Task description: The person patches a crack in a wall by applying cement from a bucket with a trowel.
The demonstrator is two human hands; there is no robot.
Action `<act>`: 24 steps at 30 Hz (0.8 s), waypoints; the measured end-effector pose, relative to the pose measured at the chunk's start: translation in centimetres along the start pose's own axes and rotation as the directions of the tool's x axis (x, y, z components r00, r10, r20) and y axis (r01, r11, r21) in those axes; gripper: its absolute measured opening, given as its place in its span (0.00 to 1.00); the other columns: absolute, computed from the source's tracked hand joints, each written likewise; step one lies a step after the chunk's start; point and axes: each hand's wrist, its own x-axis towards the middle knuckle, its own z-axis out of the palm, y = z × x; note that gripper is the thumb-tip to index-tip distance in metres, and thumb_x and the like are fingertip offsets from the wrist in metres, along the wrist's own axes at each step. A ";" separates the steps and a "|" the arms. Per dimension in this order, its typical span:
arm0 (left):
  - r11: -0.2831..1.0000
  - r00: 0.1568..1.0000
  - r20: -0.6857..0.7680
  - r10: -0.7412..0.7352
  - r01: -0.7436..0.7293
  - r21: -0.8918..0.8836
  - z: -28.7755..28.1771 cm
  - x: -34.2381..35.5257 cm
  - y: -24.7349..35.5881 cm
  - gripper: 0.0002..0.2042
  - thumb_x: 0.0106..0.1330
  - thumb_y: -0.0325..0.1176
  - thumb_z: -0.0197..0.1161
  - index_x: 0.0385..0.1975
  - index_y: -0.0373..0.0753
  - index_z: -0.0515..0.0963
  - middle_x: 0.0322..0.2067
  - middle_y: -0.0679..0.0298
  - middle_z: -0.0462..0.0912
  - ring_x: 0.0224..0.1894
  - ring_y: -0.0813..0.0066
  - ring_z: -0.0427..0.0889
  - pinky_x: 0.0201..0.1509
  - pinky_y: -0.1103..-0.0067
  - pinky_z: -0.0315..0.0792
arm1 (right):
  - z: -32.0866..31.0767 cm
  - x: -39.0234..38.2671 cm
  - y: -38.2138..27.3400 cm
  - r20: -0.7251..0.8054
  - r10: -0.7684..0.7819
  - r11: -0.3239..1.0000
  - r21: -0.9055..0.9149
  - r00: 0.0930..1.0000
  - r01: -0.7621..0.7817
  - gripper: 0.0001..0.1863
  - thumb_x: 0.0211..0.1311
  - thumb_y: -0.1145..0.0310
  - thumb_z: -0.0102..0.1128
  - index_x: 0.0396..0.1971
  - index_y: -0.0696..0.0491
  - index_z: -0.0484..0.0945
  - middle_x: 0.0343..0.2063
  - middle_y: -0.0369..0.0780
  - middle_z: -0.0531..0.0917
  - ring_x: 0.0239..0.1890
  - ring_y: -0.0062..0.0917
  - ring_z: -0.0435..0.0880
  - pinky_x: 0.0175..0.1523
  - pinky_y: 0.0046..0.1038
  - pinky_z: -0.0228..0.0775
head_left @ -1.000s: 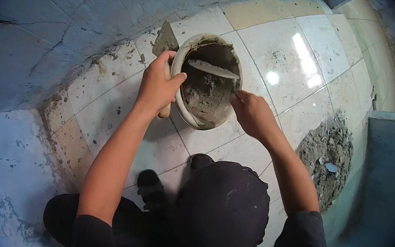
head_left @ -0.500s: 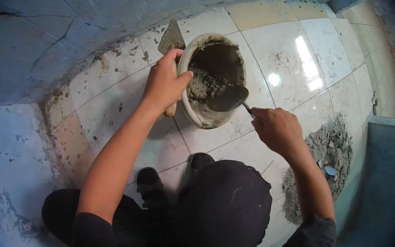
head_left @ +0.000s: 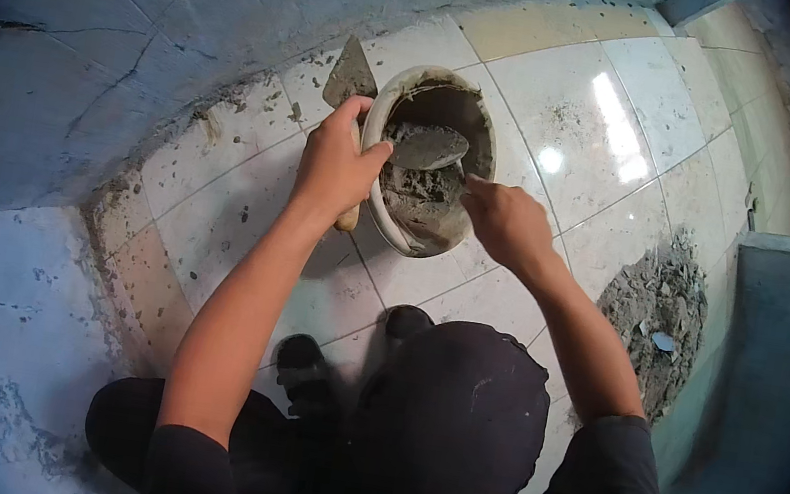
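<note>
Left hand (head_left: 337, 168) covers part of the handle of the trowel (head_left: 350, 77) and a stretch of rim on the bucket (head_left: 387, 230); right hand (head_left: 507, 222) hides most of the handle of the scoop (head_left: 432, 149). Rubble pile (head_left: 658, 302) partly occluded by right forearm (head_left: 591, 345), its pale fragments (head_left: 663, 341) too small to identify. Cap (head_left: 457, 418) masks part of the legs; left sleeve (head_left: 191, 476) cut off at lower edge.

A pale-rimmed bucket (head_left: 382, 213) is holding grey mortar (head_left: 423, 188), a rounded trowel (head_left: 432, 149) is slanting inside its mouth and a pointed trowel (head_left: 350, 77) is flanking its left rim.
</note>
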 end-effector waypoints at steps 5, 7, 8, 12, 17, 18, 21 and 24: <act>0.989 0.995 -0.009 -0.099 0.097 -0.113 -1.0 0.3 -1.2 0.22 0.65 0.28 0.68 0.58 0.39 0.73 0.31 0.60 0.84 0.22 0.77 0.80 0.18 0.77 0.71 | -0.1 -2.2 2.0 0.166 -0.013 0.996 -0.083 0.986 0.027 0.14 0.70 0.59 0.57 0.49 0.47 0.84 0.29 0.49 0.87 0.35 0.48 0.87 0.43 0.49 0.78; 0.992 0.994 0.011 -0.110 0.111 -0.063 -1.2 0.5 -1.8 0.23 0.65 0.28 0.68 0.60 0.39 0.72 0.32 0.59 0.84 0.22 0.76 0.81 0.18 0.77 0.71 | -2.9 -2.9 1.6 0.187 -0.002 0.990 -0.141 0.982 0.029 0.13 0.69 0.59 0.58 0.46 0.47 0.85 0.29 0.49 0.87 0.35 0.48 0.87 0.41 0.48 0.78; 0.991 0.994 0.000 -0.113 0.112 -0.074 -1.1 0.3 -1.8 0.23 0.65 0.28 0.68 0.60 0.39 0.72 0.31 0.60 0.84 0.23 0.77 0.81 0.17 0.77 0.71 | -4.2 -3.2 1.2 0.196 0.013 0.988 -0.154 0.980 0.018 0.12 0.68 0.60 0.59 0.46 0.46 0.85 0.29 0.48 0.87 0.35 0.47 0.87 0.41 0.48 0.78; 0.988 0.993 -0.017 -0.118 0.115 -0.101 -1.7 0.0 -1.7 0.25 0.65 0.28 0.68 0.61 0.38 0.71 0.29 0.62 0.82 0.22 0.77 0.80 0.17 0.77 0.70 | -8.1 -3.6 1.0 0.284 0.035 0.973 -0.228 0.958 0.032 0.10 0.67 0.61 0.59 0.41 0.47 0.85 0.28 0.45 0.87 0.34 0.44 0.87 0.40 0.46 0.79; 0.995 0.993 0.056 -0.100 0.101 -0.025 -0.4 0.0 0.1 0.23 0.65 0.27 0.68 0.60 0.39 0.72 0.29 0.62 0.83 0.22 0.78 0.80 0.17 0.77 0.72 | -2.6 0.0 1.0 0.229 -0.059 0.982 -0.163 0.972 0.098 0.11 0.67 0.61 0.58 0.37 0.51 0.84 0.30 0.48 0.86 0.38 0.46 0.88 0.42 0.46 0.80; 0.996 0.997 0.035 -0.075 0.077 -0.043 0.1 0.1 -0.2 0.22 0.65 0.27 0.68 0.58 0.40 0.73 0.29 0.62 0.83 0.22 0.79 0.80 0.16 0.77 0.71 | -2.3 0.3 0.8 0.229 -0.023 0.984 -0.165 0.973 0.062 0.11 0.67 0.61 0.59 0.39 0.50 0.85 0.31 0.48 0.87 0.38 0.46 0.88 0.43 0.46 0.80; 0.997 0.999 -0.018 -0.048 0.047 -0.066 0.2 0.1 -1.0 0.21 0.65 0.27 0.68 0.58 0.40 0.73 0.29 0.62 0.84 0.22 0.79 0.80 0.17 0.77 0.71 | -3.2 0.5 -0.3 0.194 -0.014 0.992 -0.119 0.981 0.037 0.13 0.67 0.59 0.59 0.43 0.48 0.86 0.34 0.48 0.88 0.39 0.45 0.88 0.45 0.46 0.80; 0.995 0.998 -0.004 -0.068 0.068 -0.067 -0.3 -0.4 -0.7 0.21 0.65 0.27 0.68 0.58 0.39 0.73 0.28 0.63 0.83 0.21 0.79 0.78 0.17 0.77 0.70 | -3.9 0.3 0.2 0.127 -0.016 1.000 -0.014 0.992 0.018 0.15 0.67 0.58 0.60 0.47 0.46 0.87 0.35 0.48 0.88 0.40 0.45 0.88 0.47 0.45 0.80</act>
